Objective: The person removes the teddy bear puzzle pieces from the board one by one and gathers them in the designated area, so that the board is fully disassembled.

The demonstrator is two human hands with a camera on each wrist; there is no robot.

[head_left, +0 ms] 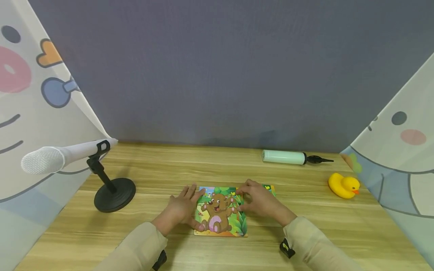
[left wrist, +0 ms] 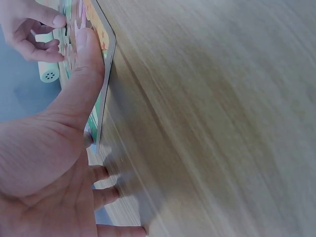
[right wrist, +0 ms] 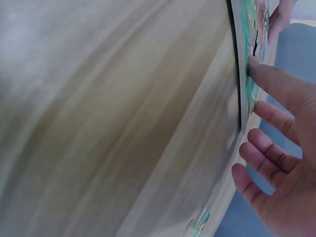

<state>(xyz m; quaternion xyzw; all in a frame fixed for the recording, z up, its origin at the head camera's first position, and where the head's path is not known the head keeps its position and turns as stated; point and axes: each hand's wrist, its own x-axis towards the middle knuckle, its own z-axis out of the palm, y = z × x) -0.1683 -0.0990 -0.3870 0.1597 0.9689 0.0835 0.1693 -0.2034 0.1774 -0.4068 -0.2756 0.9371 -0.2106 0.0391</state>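
Both hands (head_left: 181, 208) (head_left: 260, 200) touch the puzzle (head_left: 217, 218); head view adds a duck (head_left: 342, 185).

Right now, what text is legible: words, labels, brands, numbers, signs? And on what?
Nothing legible in any view.
Bear puzzle, lower right corner: tiny pale print, too small and blurred to read.
Black device by the right wrist: small yellow mark, can't tell if it's lettering.
Microphone, pump, duck: no text visible.
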